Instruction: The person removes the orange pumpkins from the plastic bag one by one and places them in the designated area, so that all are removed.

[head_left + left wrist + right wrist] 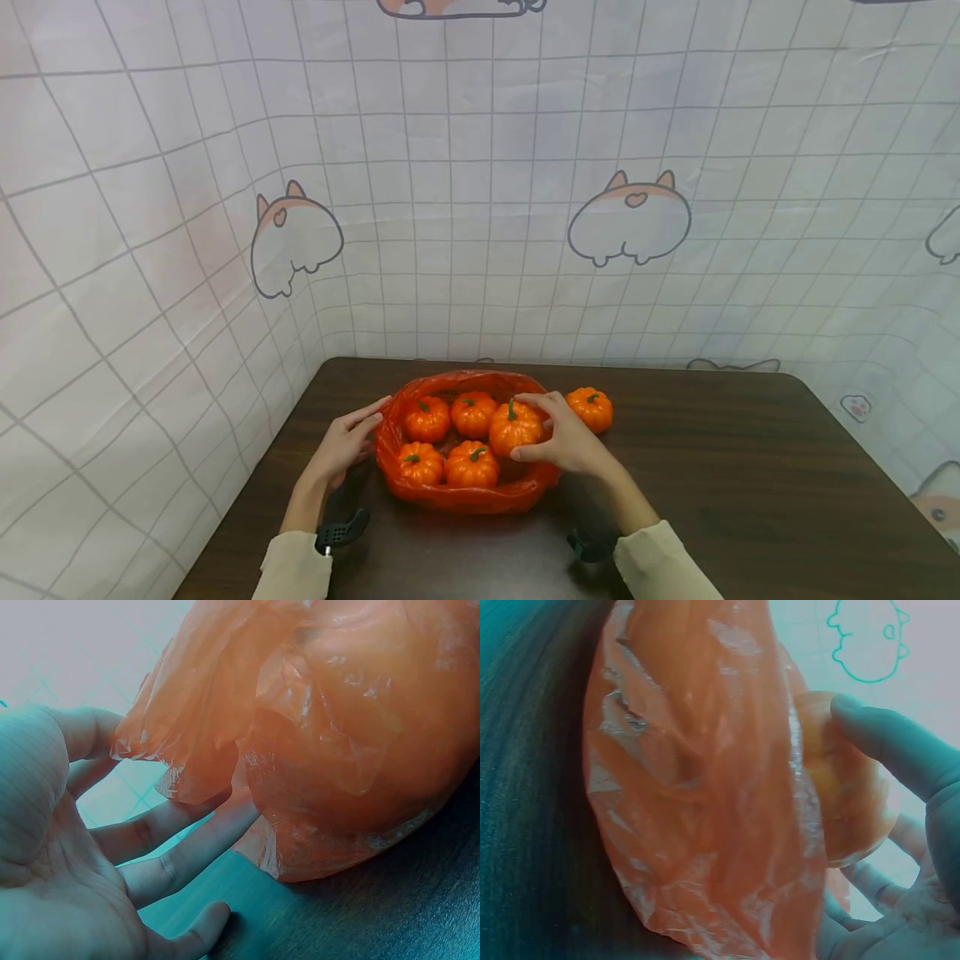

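Observation:
A red plastic bag (465,498) stands wide open on the table with several small orange pumpkins (471,465) inside, each with a green stem. My left hand (348,446) pinches the bag's left rim between thumb and forefinger; in the left wrist view, the other fingers of that hand (82,877) reach towards the bag's (360,765) side. At the right of the opening, my right hand (566,437) grips one pumpkin (516,427) by its side. The right wrist view has this pumpkin (847,795) partly hidden by the bag's wall (705,772).
Another orange pumpkin (590,409) lies on the table just right of the bag, behind my right hand. The dark wooden table (735,475) extends to the right. A white gridded cloth (465,250) with cartoon animals hangs behind and at the sides.

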{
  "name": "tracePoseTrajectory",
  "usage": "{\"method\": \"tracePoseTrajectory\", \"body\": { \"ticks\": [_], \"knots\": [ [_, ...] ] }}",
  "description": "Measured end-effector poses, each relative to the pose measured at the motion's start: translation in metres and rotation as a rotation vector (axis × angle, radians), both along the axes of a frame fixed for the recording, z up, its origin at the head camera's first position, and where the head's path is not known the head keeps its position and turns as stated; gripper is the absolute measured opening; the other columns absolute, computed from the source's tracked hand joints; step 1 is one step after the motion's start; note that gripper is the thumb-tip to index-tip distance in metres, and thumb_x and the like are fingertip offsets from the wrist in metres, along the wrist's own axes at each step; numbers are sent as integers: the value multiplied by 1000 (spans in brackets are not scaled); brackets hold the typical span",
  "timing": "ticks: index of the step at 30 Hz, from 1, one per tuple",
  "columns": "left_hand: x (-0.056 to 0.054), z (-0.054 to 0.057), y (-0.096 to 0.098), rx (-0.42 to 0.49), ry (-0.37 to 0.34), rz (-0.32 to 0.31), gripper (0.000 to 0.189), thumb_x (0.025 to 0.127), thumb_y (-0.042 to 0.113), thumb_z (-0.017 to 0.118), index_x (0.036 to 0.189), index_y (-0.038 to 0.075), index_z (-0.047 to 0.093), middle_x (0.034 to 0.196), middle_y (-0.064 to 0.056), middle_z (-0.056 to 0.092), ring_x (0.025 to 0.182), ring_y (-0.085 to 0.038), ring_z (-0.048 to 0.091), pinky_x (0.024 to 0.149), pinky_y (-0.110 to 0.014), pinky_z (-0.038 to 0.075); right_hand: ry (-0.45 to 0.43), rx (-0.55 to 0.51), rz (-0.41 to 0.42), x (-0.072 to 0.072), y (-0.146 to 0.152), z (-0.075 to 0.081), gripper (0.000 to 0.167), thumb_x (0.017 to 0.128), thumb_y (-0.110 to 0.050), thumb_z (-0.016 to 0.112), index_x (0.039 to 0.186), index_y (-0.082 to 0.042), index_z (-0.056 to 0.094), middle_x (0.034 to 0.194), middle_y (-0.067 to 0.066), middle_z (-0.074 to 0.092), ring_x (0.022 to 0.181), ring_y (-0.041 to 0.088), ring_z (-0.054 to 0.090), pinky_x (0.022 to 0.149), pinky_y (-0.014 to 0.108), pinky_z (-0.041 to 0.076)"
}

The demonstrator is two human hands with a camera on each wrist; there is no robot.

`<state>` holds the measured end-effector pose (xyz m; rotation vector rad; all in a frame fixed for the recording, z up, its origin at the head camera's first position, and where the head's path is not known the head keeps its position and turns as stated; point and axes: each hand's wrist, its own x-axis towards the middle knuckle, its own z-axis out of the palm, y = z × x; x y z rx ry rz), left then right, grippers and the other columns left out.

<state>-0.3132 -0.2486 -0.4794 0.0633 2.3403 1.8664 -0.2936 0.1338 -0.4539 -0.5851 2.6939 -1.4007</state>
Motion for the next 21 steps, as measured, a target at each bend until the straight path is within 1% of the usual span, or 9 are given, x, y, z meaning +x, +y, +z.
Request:
{"method": "tracePoseTrajectory", "body": {
  "ticks": [7,14,21],
  "knots": [
    [2,2,-1,-11,2,-17,47,109,34,49,155,24,47,159,-18,44,133,-43,57,112,-65,42,-2,-21,-2,1,4,5,77,80,-33,89,147,-23,52,132,14,45,107,32,57,90,43,56],
    [2,4,-1,3,-1,-24,47,109,34,49,155,24,47,159,-17,44,133,-42,57,112,-65,41,-14,-31,-22,3,7,8,76,81,-35,88,147,-25,52,133,14,45,113,36,54,88,45,56],
    [2,3,-1,-1,5,-26,48,109,35,49,155,23,47,160,-17,44,133,-42,57,112,-63,43,-29,-41,-47,4,12,12,78,80,-37,89,148,-28,51,133,11,44,114,36,54,86,40,56]
  ]
}}
